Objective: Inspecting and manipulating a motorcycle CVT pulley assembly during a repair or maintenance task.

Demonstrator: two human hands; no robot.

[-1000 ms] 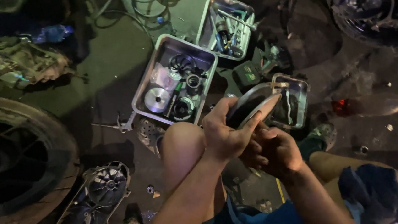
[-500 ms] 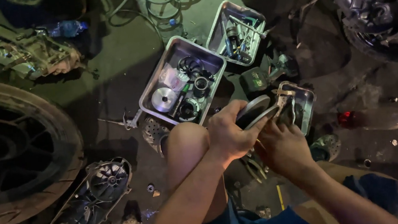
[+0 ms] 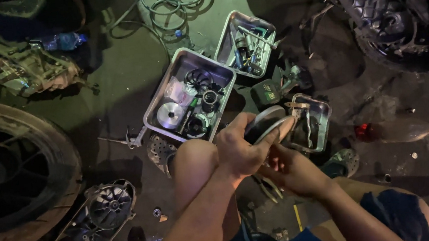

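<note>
Shiny metal disc (image 3: 269, 123), dull steel trays (image 3: 163, 96), clear plastic bottle (image 3: 401, 130), rough concrete floor (image 3: 116, 67), black rubber tyre (image 3: 22, 173)

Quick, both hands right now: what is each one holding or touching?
Left hand: closed around the round metal disc part, gripping it from above.
Right hand: under the disc, fingers curled; whether it grips anything cannot be told.

Head-worn view, steeply downward, close over hands (image 3: 259, 155) and floor (image 3: 120, 108)

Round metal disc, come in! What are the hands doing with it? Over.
Left hand grips round metal disc on edge. Right hand beneath, fingers at its lower rim. Small metal tray just behind.
</note>
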